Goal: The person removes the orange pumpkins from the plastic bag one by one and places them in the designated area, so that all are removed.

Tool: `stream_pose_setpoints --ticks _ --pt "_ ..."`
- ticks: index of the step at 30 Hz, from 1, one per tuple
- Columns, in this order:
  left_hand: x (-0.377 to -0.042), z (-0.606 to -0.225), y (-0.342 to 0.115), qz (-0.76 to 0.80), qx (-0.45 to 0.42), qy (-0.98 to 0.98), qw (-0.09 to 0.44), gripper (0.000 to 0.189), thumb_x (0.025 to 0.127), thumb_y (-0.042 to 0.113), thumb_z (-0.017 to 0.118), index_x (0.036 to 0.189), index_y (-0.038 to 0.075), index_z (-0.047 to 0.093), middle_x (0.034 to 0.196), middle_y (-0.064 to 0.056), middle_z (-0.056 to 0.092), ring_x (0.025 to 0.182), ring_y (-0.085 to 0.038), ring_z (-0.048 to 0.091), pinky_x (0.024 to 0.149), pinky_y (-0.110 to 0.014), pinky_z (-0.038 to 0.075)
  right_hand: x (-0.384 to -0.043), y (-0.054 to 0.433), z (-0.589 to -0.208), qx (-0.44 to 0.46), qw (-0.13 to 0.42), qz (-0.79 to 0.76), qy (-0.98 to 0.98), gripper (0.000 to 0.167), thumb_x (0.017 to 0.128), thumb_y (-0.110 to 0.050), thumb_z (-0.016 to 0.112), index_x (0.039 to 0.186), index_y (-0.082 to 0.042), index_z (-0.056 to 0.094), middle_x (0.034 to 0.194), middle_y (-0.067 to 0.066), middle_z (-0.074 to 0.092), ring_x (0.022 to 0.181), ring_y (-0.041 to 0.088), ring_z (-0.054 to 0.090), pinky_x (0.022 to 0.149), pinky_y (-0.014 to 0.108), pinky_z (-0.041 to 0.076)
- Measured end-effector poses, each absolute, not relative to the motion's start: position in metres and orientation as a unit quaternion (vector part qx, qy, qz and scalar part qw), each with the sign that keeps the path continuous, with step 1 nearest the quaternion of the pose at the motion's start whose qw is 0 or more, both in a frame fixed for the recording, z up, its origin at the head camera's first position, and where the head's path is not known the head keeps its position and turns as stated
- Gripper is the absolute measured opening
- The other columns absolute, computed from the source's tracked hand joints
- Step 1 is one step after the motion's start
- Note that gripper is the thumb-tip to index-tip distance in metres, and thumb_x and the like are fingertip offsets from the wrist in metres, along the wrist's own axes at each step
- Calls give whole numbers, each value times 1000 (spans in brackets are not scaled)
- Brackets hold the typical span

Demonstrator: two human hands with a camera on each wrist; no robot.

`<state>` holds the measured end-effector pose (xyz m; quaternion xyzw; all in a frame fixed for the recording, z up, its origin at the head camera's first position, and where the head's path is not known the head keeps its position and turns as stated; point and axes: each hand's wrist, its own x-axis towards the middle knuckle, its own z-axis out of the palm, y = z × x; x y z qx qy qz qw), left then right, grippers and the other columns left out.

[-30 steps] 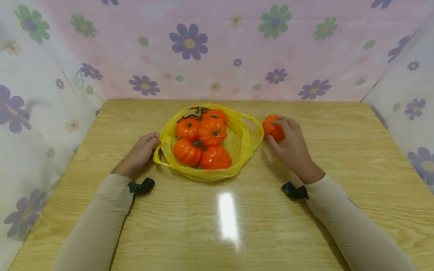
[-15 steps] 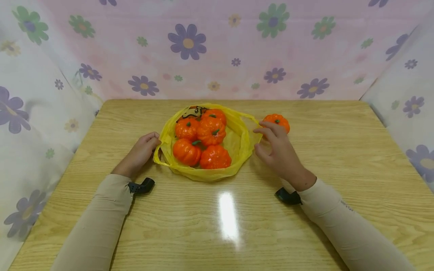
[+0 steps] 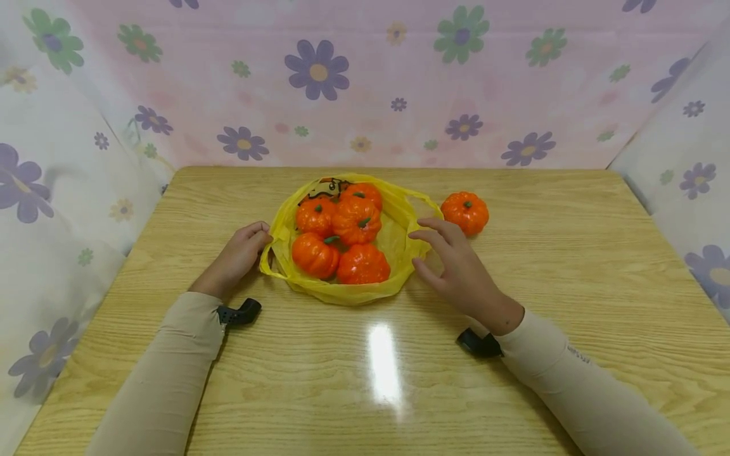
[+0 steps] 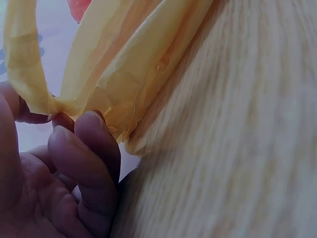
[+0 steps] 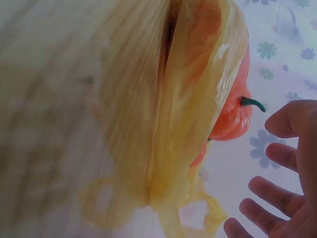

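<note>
A yellow plastic bag (image 3: 342, 295) stands with its mouth spread wide in the middle of the table. Several small orange pumpkins (image 3: 356, 220) with green stems lie inside it. At the bag's left side my left hand (image 3: 235, 258) pinches the bag near its handle; the left wrist view shows the yellow film (image 4: 126, 74) between thumb and fingertips. Over the bag's right rim hovers my right hand (image 3: 459, 269), fingers spread and holding nothing. One more pumpkin (image 3: 465, 215) sits on the table just right of the bag, beyond that hand.
The light wooden table (image 3: 319, 386) runs to a pink floral backdrop (image 3: 365, 82) behind and pale floral sheets at both sides. A dark printed cartoon (image 3: 326, 188) shows on the bag's far inner side. Black devices (image 3: 242, 313) are worn at both wrists.
My right hand has let go of the pumpkin right of the bag and moved left and nearer to me, over the bag's right rim. My left hand keeps its place on the bag.
</note>
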<state>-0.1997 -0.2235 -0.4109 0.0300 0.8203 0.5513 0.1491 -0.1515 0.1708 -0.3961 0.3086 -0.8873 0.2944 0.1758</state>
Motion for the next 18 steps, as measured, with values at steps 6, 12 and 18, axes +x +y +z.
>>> stream_pose_setpoints --ticks 6,12,18 --pt "-200 -411 -223 550 27 821 150 21 102 19 36 102 3 49 79 -1 51 63 -11 52 60 -25 48 -146 164 -395 331 173 290 -881 39 87 -11 73 124 -6 61 140 18 49 128 36 46 104 52 42" --pt "-200 -410 -223 545 24 825 148 21 102 19 37 103 2 50 79 -2 52 63 -11 53 60 -25 48 -141 158 -395 350 174 293 -873 41 86 -10 74 125 -6 61 140 18 49 129 35 46 104 52 44" --pt "-201 -412 -223 544 22 827 141 21 102 19 37 102 3 51 81 -3 53 64 -11 53 60 -25 49 -136 152 -394 362 161 298 -869 42 86 -10 73 126 -7 61 141 18 49 130 35 45 105 51 42"
